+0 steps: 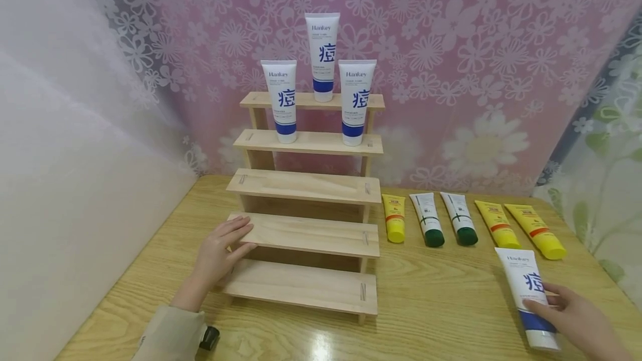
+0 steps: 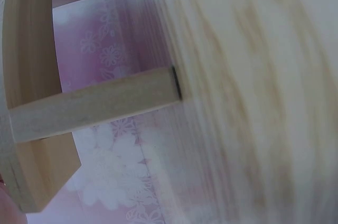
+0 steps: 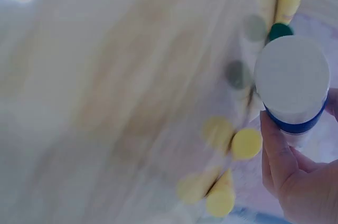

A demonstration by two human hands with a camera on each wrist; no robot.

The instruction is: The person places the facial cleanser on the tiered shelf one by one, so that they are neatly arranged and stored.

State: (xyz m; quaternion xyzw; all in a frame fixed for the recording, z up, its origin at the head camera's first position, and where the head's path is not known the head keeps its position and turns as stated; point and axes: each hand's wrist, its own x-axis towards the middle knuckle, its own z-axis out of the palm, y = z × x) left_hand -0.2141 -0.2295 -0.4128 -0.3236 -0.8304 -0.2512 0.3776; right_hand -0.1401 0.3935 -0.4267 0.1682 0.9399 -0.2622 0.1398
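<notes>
A white and blue squeeze tube (image 1: 526,294) is gripped by my right hand (image 1: 577,311) at the right of the table, tilted, between thumb and fingers. In the right wrist view the round white cap (image 3: 292,76) of that tube faces the camera. My left hand (image 1: 224,247) rests on the left end of the second-lowest step of a wooden tiered rack (image 1: 306,233), fingers on the board. Matching tubes stand upright on the rack: one tube (image 1: 322,54) on the top step, a left tube (image 1: 281,99) and a right tube (image 1: 356,102) on the step below.
Right of the rack lie a yellow tube (image 1: 394,219), two white tubes with green caps (image 1: 427,219) and two more yellow tubes (image 1: 496,224) in a row on the wooden table (image 1: 431,305). A white wall (image 1: 75,127) rises at left, a floral backdrop (image 1: 461,71) behind.
</notes>
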